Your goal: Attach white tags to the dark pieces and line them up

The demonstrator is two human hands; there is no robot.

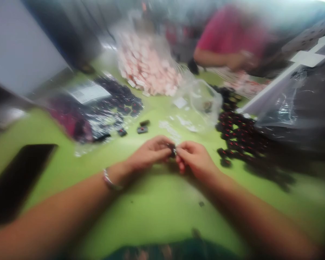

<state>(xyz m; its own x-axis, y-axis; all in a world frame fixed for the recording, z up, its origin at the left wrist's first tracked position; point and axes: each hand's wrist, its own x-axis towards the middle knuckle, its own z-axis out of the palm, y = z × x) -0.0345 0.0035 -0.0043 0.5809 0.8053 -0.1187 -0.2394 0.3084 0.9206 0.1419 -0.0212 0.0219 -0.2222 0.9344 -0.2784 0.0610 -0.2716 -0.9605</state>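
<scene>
Hands (two) pinch one small dark piece between them.

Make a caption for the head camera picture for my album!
Left grip and right grip hold a small dark piece over a green table, dark parts clustered at right.

A smooth, bright green tabletop is spread across most of the scene. Past its far left side, a plain pale grey panel is bordered on the right by a dark, blurred strip. Above the far edge, a whitish-blue glow is seen, strongest toward the right.
</scene>
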